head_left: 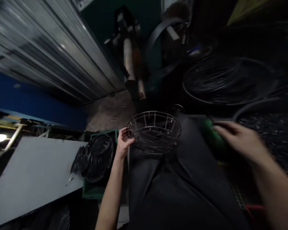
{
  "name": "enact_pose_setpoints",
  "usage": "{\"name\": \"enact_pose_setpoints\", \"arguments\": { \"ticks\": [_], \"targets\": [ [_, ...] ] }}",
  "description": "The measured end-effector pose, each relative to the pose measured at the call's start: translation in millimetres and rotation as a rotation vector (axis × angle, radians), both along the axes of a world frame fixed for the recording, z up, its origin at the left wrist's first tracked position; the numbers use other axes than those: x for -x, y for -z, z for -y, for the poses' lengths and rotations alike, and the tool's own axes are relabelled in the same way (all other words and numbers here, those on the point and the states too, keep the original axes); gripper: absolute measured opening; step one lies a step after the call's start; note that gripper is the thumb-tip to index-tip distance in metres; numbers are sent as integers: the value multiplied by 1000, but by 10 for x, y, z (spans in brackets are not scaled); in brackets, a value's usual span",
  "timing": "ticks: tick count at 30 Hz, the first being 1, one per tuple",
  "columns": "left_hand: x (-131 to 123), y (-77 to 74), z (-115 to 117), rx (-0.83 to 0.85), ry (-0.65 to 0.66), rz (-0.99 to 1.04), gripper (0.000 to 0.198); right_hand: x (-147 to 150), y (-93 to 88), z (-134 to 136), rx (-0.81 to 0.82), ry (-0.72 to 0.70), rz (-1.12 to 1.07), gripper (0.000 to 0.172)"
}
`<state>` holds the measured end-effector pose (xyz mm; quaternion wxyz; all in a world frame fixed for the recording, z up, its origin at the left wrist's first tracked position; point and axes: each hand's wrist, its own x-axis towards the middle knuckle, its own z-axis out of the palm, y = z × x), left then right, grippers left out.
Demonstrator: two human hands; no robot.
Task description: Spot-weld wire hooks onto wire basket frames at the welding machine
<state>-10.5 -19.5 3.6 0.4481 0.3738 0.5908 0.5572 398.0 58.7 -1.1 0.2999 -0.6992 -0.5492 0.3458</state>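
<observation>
A round wire basket, made of thin metal rings joined by short uprights, sits over the dark apron at my lap. My left hand is closed on the left side of its rim, thumb toward the inside. To the right, my right hand is smeared by motion. Its fingers reach to a blurred green object whose kind I cannot make out. Whether that hand grips the object or only touches it does not show.
On the left, a green crate holds a stack of dark wire rings beside a pale board. A large round container of wire pieces stands at back right, with many small metal parts nearer. Machinery rises ahead.
</observation>
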Motion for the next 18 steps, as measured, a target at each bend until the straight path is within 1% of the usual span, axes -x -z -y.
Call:
{"name": "enact_pose_setpoints", "arguments": {
  "ticks": [1, 2, 3, 4, 5, 6, 8, 10, 11, 13, 15, 16, 17, 18],
  "targets": [
    [10, -78, -62, -26, 17, -102, 63, -304, 32, -10, -29, 165, 165, 29],
    [34, -148, -99, -30, 57, -208, 61, -590, 47, 4, -2, 333, 306, 28],
    [74, -202, -116, -55, 62, -316, 60, -835, 50, 46, -13, 441, 383, 29],
    [132, -231, -121, -76, 59, -428, 62, -1025, 49, 109, -37, 466, 422, 32],
    [200, -227, -126, -91, 59, -526, 65, -1156, 56, 183, -35, 495, 453, 34],
    [266, -192, -143, -106, 54, -603, 67, -1232, 81, 252, -31, 509, 479, 36],
    [332, -59, -216, -107, 92, -716, 70, -1265, 197, 335, -4, 498, 527, 36],
    [263, 64, -308, -108, 159, -814, 68, -1201, 358, 337, 54, 421, 563, 33],
    [184, 93, -343, -117, 194, -856, 66, -1150, 431, 322, 88, 371, 573, 33],
    [-11, 80, -381, -146, 245, -913, 63, -1043, 536, 294, 153, 275, 581, 36],
    [-174, 16, -396, -153, 281, -929, 59, -989, 619, 279, 216, 229, 588, 41],
    [-221, -13, -404, -145, 292, -926, 58, -1000, 676, 264, 246, 200, 595, 42],
    [-240, -33, -414, -134, 322, -911, 57, -1035, 755, 237, 295, 208, 633, 41],
    [-235, -41, -423, -122, 344, -895, 58, -1088, 851, 195, 369, 217, 723, 40]
  ]
}}
